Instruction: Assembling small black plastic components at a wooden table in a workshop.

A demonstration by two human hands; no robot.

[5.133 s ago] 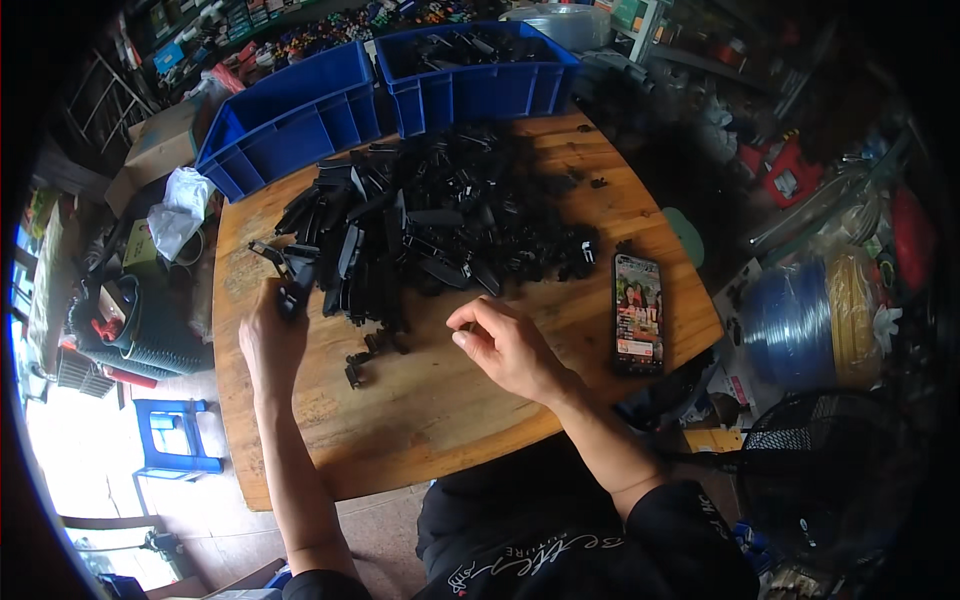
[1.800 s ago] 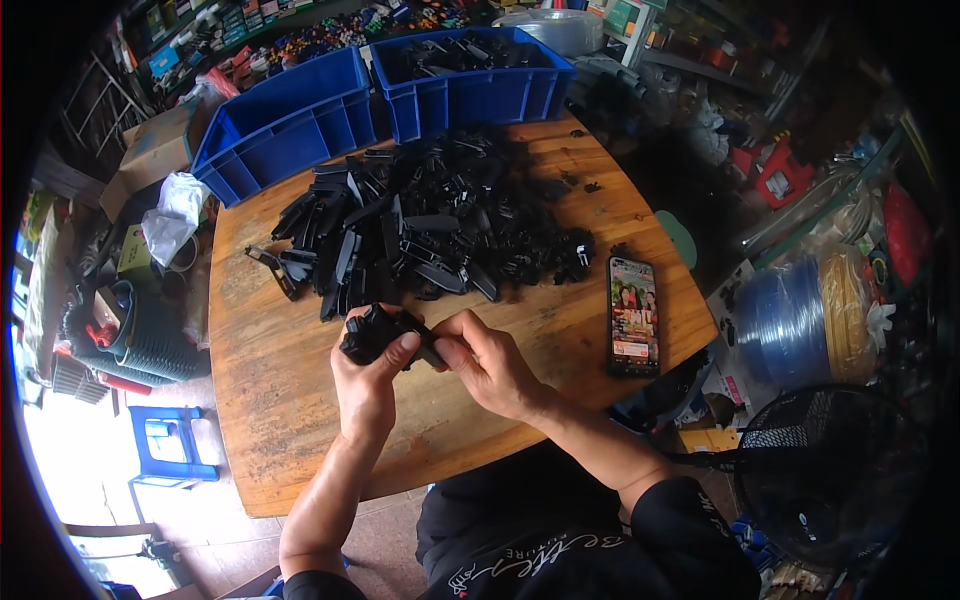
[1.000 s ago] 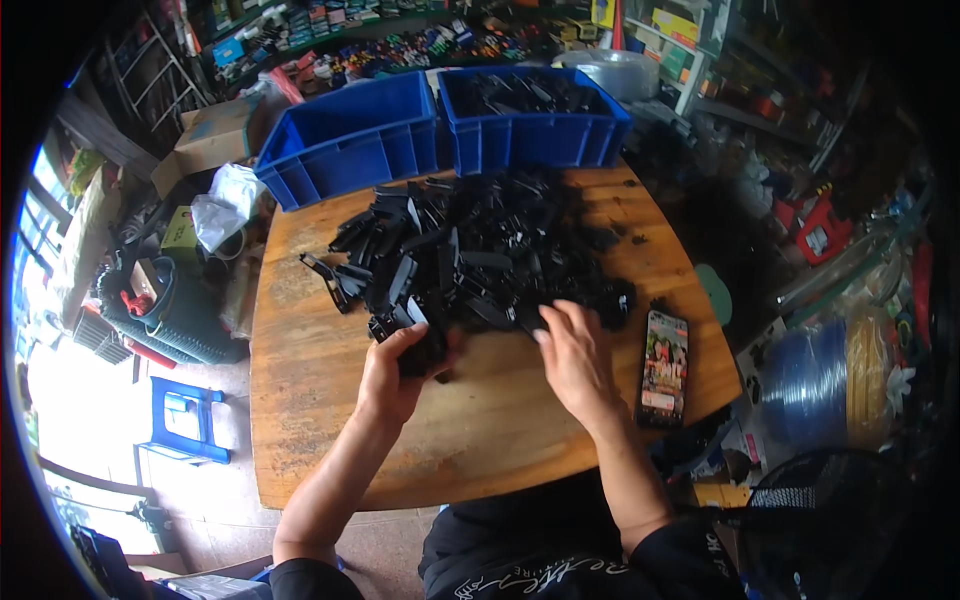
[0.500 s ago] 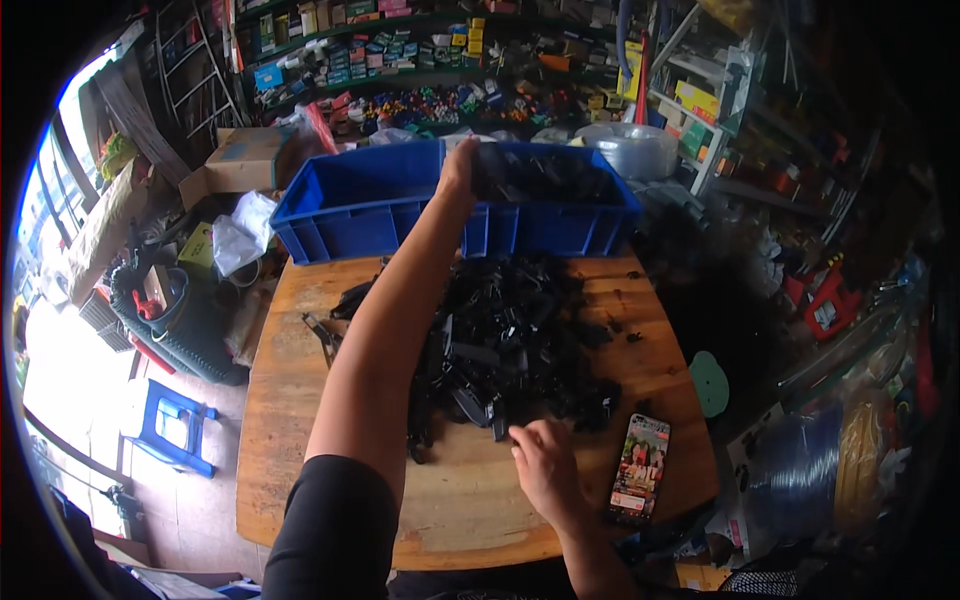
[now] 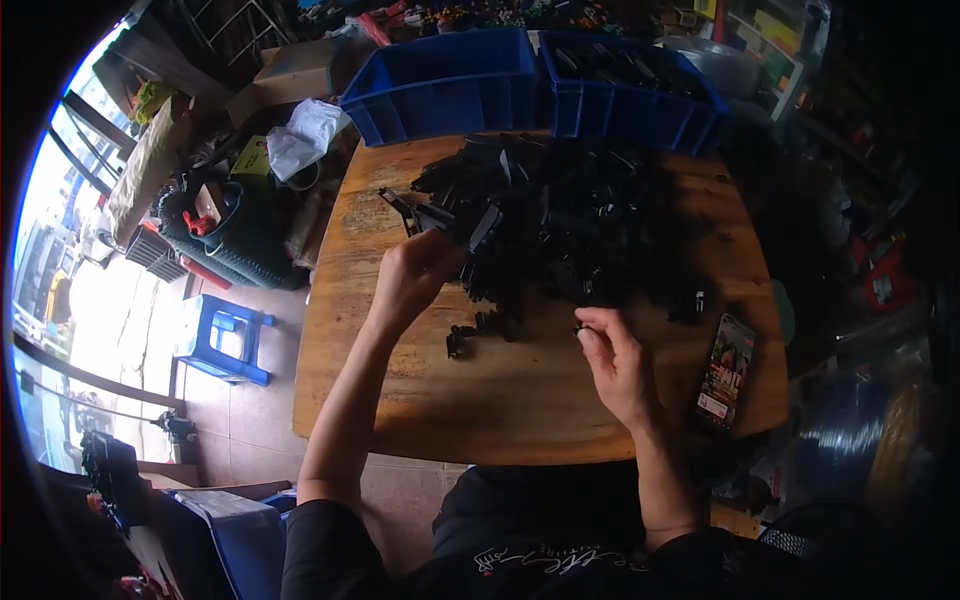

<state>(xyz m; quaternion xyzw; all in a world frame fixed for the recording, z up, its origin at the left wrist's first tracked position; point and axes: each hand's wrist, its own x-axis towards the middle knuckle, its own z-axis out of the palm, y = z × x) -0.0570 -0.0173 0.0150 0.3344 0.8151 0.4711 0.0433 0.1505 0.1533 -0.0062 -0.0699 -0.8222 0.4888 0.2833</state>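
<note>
A heap of black plastic parts (image 5: 560, 215) covers the far middle of the wooden table (image 5: 480, 410). My left hand (image 5: 412, 280) is at the heap's left edge, its fingers curled around a black plastic part (image 5: 485, 230); the fingertips are partly hidden. Lower right, in front of the heap, my right hand (image 5: 618, 365) pinches a small dark piece (image 5: 578, 328), too small to name. A few loose black parts (image 5: 470, 335) lie between the hands.
Two blue bins stand behind the heap: the left bin (image 5: 440, 100), and the right bin (image 5: 640, 115) with black parts inside. A phone (image 5: 725, 375) with a lit screen lies by the table's right edge. A blue stool (image 5: 222, 338) stands on the floor to the left.
My left hand has come back from the right bin to the heap's left side. My right hand stays near the heap's front. The view has tilted down and shifted left.
</note>
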